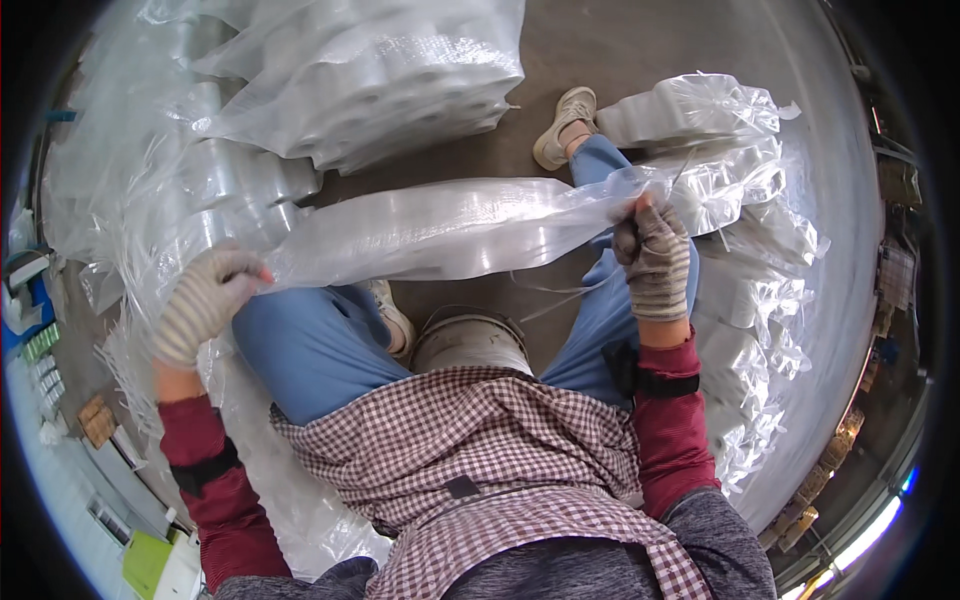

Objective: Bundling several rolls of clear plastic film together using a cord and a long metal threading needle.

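A long clear plastic bag [430, 225] with pale, rounded things inside stretches level across my knees. My left hand [208, 300], in a striped knit glove with bare fingertips, pinches one end of it. At the other end, my right hand [652, 255] is closed on the gathered plastic, gloved the same way. A thin tie-like strand sticks up beside the right fingers. Below the bag dangles a thin clear strip [560, 290]. What exactly the bag holds is blurred by the plastic.
Large plastic-wrapped stacks of white cylindrical goods [400, 90] stand ahead and to the left. Filled, bunched-end bags [735, 290] are piled along my right leg. Between my legs is a round pail-like seat or bucket [470, 342]. Grey floor [660, 40] shows beyond.
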Motion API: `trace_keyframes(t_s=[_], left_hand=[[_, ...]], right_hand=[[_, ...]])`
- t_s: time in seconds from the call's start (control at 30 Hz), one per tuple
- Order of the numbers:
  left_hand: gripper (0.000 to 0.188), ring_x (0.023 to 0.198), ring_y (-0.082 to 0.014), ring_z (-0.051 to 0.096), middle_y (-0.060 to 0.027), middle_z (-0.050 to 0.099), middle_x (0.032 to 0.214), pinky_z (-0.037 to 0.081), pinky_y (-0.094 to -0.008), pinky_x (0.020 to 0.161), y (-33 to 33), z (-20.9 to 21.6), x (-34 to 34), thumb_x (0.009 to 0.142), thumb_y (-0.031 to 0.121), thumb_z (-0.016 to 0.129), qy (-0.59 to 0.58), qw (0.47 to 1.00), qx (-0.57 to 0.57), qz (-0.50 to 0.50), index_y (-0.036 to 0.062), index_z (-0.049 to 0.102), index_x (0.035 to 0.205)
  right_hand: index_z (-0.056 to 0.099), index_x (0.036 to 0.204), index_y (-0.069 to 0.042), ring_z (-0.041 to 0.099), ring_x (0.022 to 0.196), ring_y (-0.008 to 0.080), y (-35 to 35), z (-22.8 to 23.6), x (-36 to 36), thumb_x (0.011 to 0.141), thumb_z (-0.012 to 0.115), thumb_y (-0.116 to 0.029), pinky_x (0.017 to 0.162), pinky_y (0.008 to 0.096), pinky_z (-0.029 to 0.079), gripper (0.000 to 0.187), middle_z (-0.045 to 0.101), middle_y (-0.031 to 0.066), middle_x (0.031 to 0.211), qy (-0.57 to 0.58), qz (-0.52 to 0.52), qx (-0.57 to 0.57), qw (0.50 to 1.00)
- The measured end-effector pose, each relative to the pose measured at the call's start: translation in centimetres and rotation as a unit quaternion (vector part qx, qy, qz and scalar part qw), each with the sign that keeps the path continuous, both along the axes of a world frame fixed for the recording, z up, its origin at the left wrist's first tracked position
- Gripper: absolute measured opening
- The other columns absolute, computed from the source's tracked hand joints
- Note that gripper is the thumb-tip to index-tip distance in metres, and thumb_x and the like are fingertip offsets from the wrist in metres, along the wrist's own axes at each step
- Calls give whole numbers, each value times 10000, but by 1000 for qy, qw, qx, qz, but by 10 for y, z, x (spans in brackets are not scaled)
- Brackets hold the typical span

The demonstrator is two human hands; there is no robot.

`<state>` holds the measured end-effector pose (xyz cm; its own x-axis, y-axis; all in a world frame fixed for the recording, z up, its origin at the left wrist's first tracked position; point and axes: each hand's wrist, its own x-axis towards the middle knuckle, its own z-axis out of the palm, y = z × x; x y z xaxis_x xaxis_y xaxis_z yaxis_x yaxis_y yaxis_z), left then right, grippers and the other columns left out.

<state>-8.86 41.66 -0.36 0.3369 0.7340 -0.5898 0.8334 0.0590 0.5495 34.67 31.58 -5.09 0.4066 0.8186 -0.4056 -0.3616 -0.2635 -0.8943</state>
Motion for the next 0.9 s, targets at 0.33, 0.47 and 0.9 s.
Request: trace_keyframes(t_s=[0.33,0.47,0.9], left_hand=[[346,925,-228,613,-110,645,953,473,-332,820,-36,-60,128,702,174,702,77,960,184,-197,6,639,998],[208,748,-86,590,-49,651,803,472,-227,704,-32,-69,121,793,81,627,-260,957,-33,124,-32,628,968],[402,1166,-247,473,-70,506,1261,341,-418,989,-60,-69,215,700,118,651,-132,907,369,-155,154,593,1096]], right_hand=[[579,983,-57,388,459,33,-21,19,19,856,622,-156,394,189,273,167,530,-35,673,-31,71,21,997],[578,1046,-51,430,531,30,-15,21,27,811,669,-175,444,183,327,281,588,-14,769,-350,142,127,917],[623,936,-25,524,548,113,3,15,43,727,610,-101,481,248,414,223,583,50,686,-175,185,-261,931]])
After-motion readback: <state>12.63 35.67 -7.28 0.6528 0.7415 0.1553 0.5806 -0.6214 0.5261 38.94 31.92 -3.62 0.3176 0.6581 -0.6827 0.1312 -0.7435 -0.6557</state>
